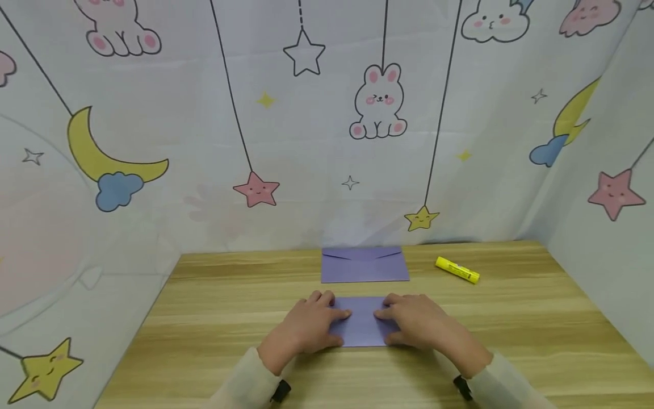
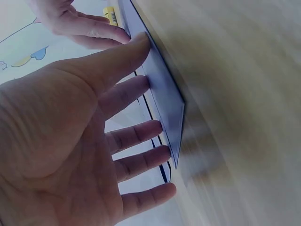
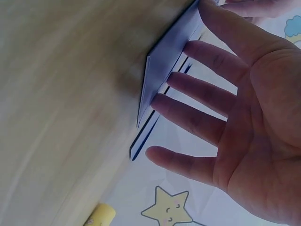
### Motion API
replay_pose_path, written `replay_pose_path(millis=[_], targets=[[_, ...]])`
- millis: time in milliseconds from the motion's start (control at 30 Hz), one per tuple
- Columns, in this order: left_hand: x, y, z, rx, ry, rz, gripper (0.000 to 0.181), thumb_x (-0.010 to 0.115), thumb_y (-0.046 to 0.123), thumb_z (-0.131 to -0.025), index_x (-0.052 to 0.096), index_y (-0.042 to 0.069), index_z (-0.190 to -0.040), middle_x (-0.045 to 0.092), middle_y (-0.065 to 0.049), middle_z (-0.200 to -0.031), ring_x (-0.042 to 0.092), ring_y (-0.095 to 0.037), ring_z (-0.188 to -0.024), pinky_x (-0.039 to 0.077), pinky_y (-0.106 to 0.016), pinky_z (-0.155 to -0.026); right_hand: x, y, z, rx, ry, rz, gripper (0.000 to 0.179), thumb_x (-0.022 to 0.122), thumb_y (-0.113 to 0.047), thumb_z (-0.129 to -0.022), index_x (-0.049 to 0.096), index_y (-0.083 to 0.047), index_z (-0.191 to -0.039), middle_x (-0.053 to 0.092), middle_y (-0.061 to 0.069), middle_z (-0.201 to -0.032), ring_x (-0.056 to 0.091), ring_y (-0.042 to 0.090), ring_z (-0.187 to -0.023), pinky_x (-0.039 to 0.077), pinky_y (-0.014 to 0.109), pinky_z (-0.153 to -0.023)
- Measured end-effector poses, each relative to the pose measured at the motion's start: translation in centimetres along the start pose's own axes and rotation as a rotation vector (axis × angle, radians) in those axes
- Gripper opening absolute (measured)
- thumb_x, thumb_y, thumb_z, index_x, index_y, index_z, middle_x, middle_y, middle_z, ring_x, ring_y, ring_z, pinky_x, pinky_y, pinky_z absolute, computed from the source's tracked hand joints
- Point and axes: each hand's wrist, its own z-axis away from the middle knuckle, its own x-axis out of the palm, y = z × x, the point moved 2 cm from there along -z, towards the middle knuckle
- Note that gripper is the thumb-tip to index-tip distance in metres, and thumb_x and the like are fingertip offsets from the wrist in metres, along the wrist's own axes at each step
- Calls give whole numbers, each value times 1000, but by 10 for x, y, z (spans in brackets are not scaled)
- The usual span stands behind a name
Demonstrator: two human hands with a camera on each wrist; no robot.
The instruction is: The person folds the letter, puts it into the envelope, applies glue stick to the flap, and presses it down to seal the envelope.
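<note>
A purple paper rectangle [image 1: 363, 326], smooth on top, lies flat on the wooden table. My left hand [image 1: 310, 322] rests on its left end, thumb and fingertips spread over the paper. At the right end my right hand [image 1: 418, 321] presses down the same way, its index fingertip facing the other hand's across the middle. In the left wrist view, the fingers [image 2: 136, 162] are nearly straight and touch the paper's [image 2: 164, 94] far edge. Extended fingers [image 3: 202, 89] also show in the right wrist view, fingertips along the paper [image 3: 167, 61].
Just behind lies a purple envelope [image 1: 364, 270] with its flap lines showing. A yellow glue stick [image 1: 457, 270] lies at the back right of the table [image 1: 230, 318]. White cloth [image 1: 306, 142] printed with stars, moons and rabbits hangs behind and at both sides.
</note>
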Motion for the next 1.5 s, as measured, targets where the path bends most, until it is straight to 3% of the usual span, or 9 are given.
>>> replay_pose_path(millis=[233, 500, 700, 1067, 1500], targets=[[-3, -10, 12, -24, -7, 16, 68, 86, 52, -88, 67, 20, -146, 57, -4, -135, 53, -24, -120, 50, -53, -97, -1, 13, 6, 89, -35, -85, 67, 91, -42, -85, 71, -9, -139, 63, 11, -144, 58, 35, -133, 46, 68, -102], [-5, -18, 19, -37, 2, 66, 73, 88, 51, -86, 68, 8, -142, 57, -7, -138, 54, -28, -123, 51, -54, -100, -2, 32, 15, 88, -59, -116, 74, 92, -42, -83, 68, -2, -140, 62, 12, -143, 57, 34, -133, 45, 61, -108], [1, -21, 11, -15, 38, 62, 72, 86, 52, -88, 68, 7, -141, 57, -7, -135, 53, -26, -118, 51, -50, -95, -4, 40, 15, 84, -71, -142, 78, 93, -38, -80, 66, 0, -142, 60, 13, -145, 56, 34, -135, 43, 59, -112], [4, -25, -8, -38, 53, 85, 71, 84, 53, -90, 67, 9, -142, 57, -7, -136, 52, -28, -121, 51, -50, -97, -6, 58, 5, 89, -81, -168, 76, 92, -32, -81, 64, 1, -143, 57, 16, -148, 52, 39, -138, 40, 62, -114], [-1, -23, -11, -56, 51, 100, 70, 85, 49, -90, 66, 7, -142, 56, -7, -135, 52, -28, -122, 52, -50, -96, -9, 62, 0, 71, -78, -171, 75, 92, -30, -82, 63, 1, -144, 55, 18, -150, 52, 41, -138, 42, 59, -114]])
